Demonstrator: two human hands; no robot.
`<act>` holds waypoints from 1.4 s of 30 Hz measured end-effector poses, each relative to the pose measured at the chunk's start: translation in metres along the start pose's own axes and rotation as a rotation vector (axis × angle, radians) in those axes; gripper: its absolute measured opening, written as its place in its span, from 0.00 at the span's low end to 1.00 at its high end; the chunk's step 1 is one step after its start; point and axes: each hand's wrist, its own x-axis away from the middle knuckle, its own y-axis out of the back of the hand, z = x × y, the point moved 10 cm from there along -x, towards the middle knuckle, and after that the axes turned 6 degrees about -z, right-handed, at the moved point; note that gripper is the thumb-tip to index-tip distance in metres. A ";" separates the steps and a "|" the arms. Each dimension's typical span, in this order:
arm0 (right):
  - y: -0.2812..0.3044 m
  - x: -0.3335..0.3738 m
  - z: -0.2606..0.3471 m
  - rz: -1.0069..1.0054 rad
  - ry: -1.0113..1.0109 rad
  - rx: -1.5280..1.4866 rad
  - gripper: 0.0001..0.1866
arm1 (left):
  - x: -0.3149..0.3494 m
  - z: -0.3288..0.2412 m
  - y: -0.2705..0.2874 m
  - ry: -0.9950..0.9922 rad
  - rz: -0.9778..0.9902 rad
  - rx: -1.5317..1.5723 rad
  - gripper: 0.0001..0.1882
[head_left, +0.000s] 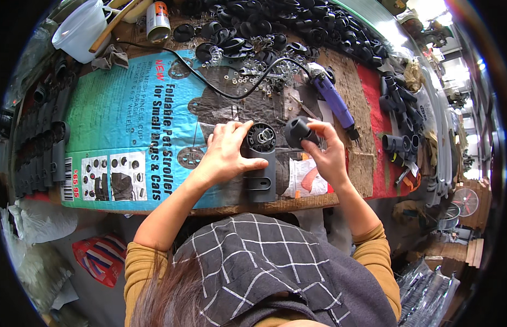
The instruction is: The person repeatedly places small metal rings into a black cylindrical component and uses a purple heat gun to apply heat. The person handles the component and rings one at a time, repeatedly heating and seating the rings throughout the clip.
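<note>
My left hand point(223, 152) is closed round the upper end of a dark grey plastic housing point(260, 182), which lies near the table's front edge. A coil spring point(265, 135) sits in the round, toothed socket at the housing's far end. Just to the right, my right hand point(328, 152) grips a black plastic cap point(297, 132) between thumb and fingers. The cap is held slightly apart from the socket, and a short tube-like stub shows on it. The tips of some left fingers are hidden behind the housing.
Beyond my right hand lies a purple power screwdriver point(334, 101), its black cable point(231, 95) looping leftward. Loose washers point(238, 80) and black caps point(319, 27) cover the far side. A white bucket point(82, 32) and a can point(158, 23) stand far left; grey housings point(58, 147) line the left edge.
</note>
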 end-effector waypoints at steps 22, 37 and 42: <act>-0.090 -0.004 0.010 0.437 -0.005 -0.159 0.20 | -0.022 -0.002 -0.002 0.050 0.206 0.017 0.28; -0.078 0.052 -0.010 0.402 -0.636 -1.102 0.45 | -0.016 -0.041 -0.019 0.391 0.222 0.857 0.19; -0.059 0.045 0.035 0.458 -0.468 -0.962 0.38 | 0.002 -0.071 0.025 0.139 0.102 0.828 0.24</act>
